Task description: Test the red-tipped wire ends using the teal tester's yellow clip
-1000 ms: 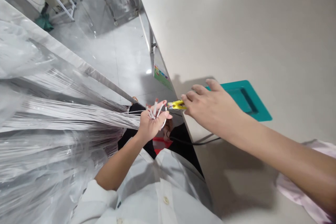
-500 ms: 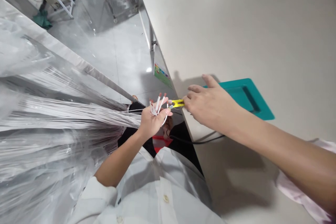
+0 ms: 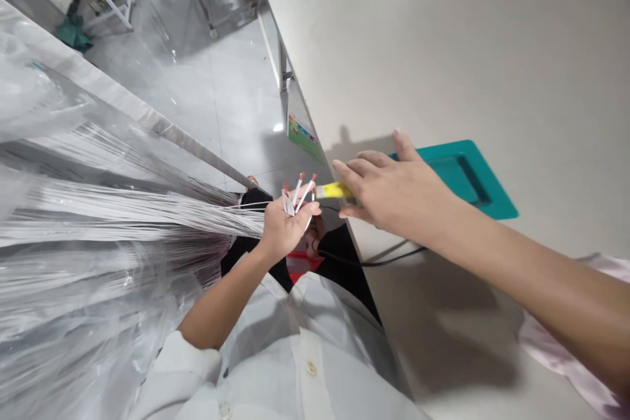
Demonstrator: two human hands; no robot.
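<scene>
My left hand (image 3: 288, 222) is closed around a bunch of thin white wires (image 3: 297, 193), whose copper-coloured tips stick up past the fingers. Longer strands run left from this hand. Over the table edge my right hand (image 3: 388, 189) grips a small yellow tool (image 3: 333, 191), apparently snips, between thumb and fingers. Its little finger is raised. The tool's front end points left at one wire tip by my left fingers. Motion blurs the tool, and its rear part is hidden by my right hand.
A teal tray (image 3: 497, 203) lies on the pale table (image 3: 467, 46) behind my right hand. A black cable (image 3: 378, 266) hangs across the table edge. Plastic-wrapped wire bundles (image 3: 123, 210) fill the left side. A wheeled metal rack (image 3: 209, 13) stands on the floor.
My right hand has shifted slightly right and up, and its fingers have spread and straightened over the yellow tool. My left hand stays nearly in place with the wires.
</scene>
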